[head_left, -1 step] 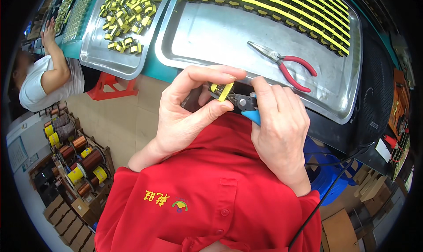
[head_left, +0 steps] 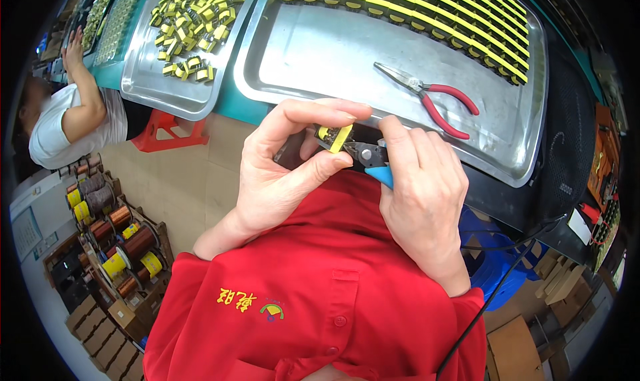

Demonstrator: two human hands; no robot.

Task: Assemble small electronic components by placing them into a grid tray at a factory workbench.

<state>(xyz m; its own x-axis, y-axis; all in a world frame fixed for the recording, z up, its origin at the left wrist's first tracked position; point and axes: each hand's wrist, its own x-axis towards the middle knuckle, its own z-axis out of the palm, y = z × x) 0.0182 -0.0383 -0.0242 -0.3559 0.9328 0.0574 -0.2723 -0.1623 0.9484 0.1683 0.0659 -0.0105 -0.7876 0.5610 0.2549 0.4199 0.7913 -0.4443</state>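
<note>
Between the fingertips and thumb of my left hand (head_left: 277,171) is a small transformer (head_left: 336,138) wrapped in yellow tape. My right hand (head_left: 427,188) is closed round the blue handles of a pair of side cutters (head_left: 367,154). The dark jaws touch or almost touch the transformer's near right side; my fingers and the part hide their tips. Beyond my hands, red-handled long-nose pliers (head_left: 427,94) lie in a metal tray (head_left: 320,54), jaws toward the left. Tight rows of yellow-taped transformers (head_left: 427,18) fill the tray's far side.
Left of it, another metal tray (head_left: 143,81) carries a loose heap of yellow-taped transformers (head_left: 197,28). A red stool (head_left: 170,133) stands below. At far left is another person (head_left: 80,114) in a white top. Copper wire spools (head_left: 127,248) stand at lower left. A black cable (head_left: 493,288) hangs at right.
</note>
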